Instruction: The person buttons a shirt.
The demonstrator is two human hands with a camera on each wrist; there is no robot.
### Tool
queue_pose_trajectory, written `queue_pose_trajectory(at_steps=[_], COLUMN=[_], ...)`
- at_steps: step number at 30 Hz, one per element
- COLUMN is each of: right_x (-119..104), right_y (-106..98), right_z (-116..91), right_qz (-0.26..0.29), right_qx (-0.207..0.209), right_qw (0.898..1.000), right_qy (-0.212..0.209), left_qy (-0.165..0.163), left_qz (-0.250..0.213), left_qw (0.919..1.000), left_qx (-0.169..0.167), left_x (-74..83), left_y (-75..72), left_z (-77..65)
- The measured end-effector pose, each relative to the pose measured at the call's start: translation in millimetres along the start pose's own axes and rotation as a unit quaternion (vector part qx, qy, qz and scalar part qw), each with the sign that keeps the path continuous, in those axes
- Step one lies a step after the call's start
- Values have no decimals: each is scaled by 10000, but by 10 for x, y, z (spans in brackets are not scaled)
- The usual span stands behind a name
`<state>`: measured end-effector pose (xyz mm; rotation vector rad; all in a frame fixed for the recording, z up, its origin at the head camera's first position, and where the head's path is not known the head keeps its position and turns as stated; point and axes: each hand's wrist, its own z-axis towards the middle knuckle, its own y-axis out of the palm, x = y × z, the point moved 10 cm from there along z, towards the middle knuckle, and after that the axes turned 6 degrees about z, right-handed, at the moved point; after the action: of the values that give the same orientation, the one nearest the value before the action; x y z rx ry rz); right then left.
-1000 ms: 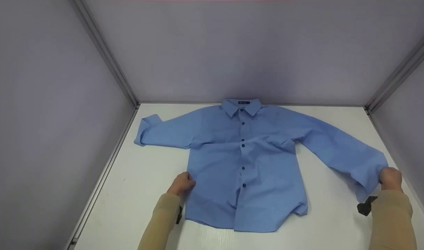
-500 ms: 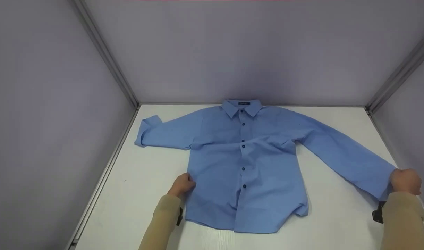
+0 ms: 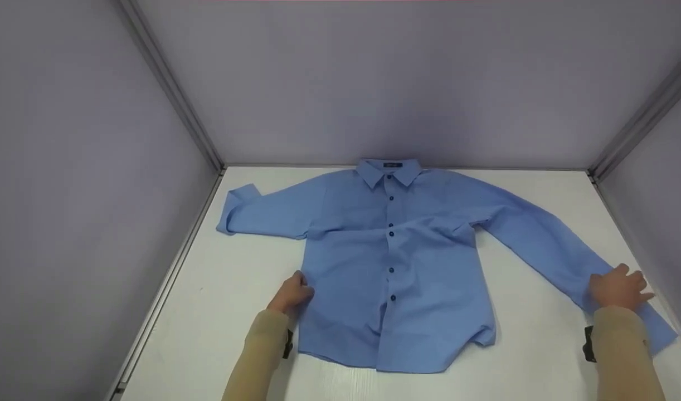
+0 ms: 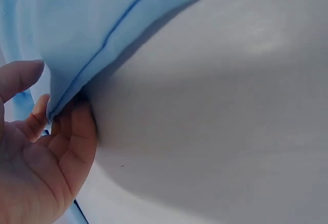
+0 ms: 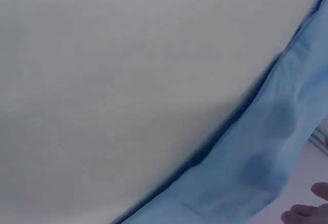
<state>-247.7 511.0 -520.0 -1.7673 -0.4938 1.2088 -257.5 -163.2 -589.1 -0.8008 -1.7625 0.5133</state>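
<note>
A blue button-up shirt [image 3: 346, 267] lies front side up, collar at the far side. My left hand [image 3: 290, 294] holds its left side edge, a little above the hem. In the left wrist view the fingers of that hand [image 4: 51, 157] curl under the stitched edge of the cloth. Over the lower part of the right sleeve [image 3: 541, 245], my right hand [image 3: 619, 287] has its fingers spread and loosely bent. The cuff end sticks out beyond that forearm, partly hidden by it. In the right wrist view, fingertips [image 5: 307, 214] show at the lower right beside the sleeve.
The shirt rests on a white table [image 3: 218, 312] boxed in by grey panels at the back [image 3: 374, 83], left and right. The left sleeve [image 3: 268, 214] is turned back at its cuff end. The shirt's lower right corner [image 3: 482, 334] is folded under.
My right hand pulled the sleeve out to the right, then let go of the cuff and moved back left over the sleeve. My left hand has stayed at the shirt's side edge.
</note>
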Motion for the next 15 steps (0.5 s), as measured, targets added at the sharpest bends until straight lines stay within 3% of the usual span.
queue_pose_trajectory(at_steps=[3,6,9,12,15], right_x=[-387,-808,-1177,-1448,-1617], right_y=[85,260,540,882,1226], right_z=[17,-24,-101,-178,-245], right_qz=[348,707,1043,1229,1363], right_qx=[490,555,79,-740,-1684], right_qw=[9937,9797,9667,9557,9431], right_qy=[-946,-1794,-2337,-2569,-2524], left_qy=[318,508,254,32,415], left_qz=[-160,-346,-543,-789,-1117], left_qw=[9991,9966,9951,9931,9851], left_qx=[227,556,785,866,1239], left_x=[59,128,157,102,-155], left_y=[-81,-159,-201,-183,-83], left_z=[38,99,165,280,636])
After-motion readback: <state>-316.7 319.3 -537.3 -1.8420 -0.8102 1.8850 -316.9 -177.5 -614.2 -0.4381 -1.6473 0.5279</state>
